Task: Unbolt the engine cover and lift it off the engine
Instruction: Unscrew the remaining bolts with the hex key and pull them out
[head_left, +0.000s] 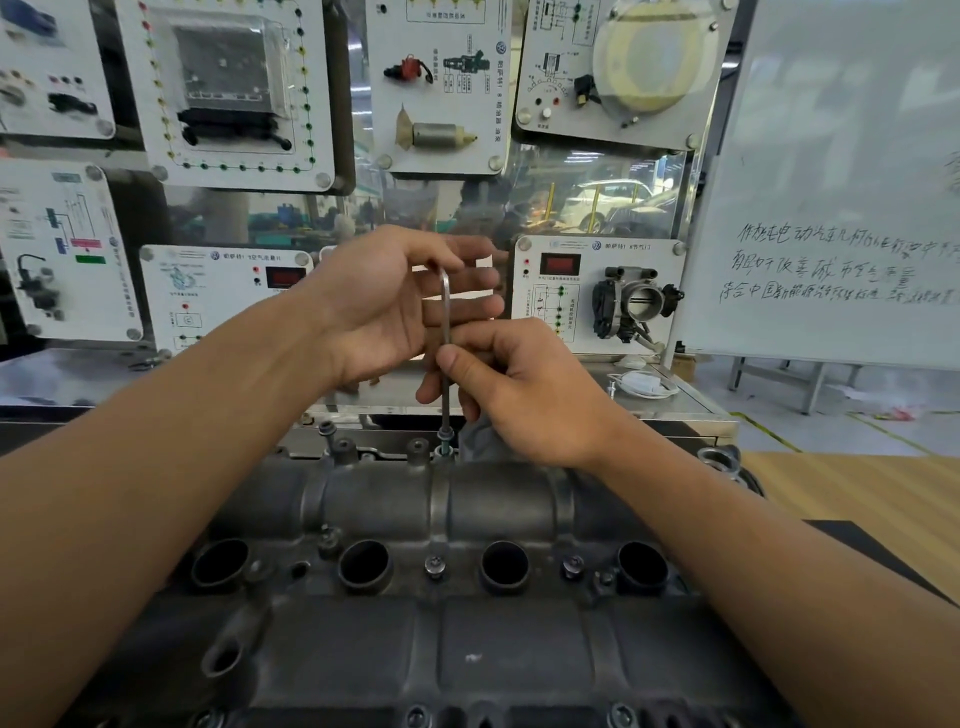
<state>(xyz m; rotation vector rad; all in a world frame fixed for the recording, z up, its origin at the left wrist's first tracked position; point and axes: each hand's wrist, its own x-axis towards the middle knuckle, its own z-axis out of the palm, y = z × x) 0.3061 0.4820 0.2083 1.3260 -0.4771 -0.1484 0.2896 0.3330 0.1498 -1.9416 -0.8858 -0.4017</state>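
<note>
The dark grey engine cover (436, 649) fills the lower view, with several round plug wells across its middle. A silver L-shaped hex key (445, 312) stands upright, its tip in a raised bolt (444, 435) at the cover's far edge. My right hand (519, 395) pinches the key's long shaft. My left hand (395, 301) holds the bent top end between thumb and fingers. Another bolt (327, 429) stands raised at the far left edge. Seated bolts (435, 564) sit between the wells.
A training board with mounted parts stands behind the engine, with a throttle body (636, 301) on its right panel. A whiteboard (831, 208) leans at the right. A white cable (641, 385) lies on the metal shelf. A wooden tabletop (857, 493) shows at right.
</note>
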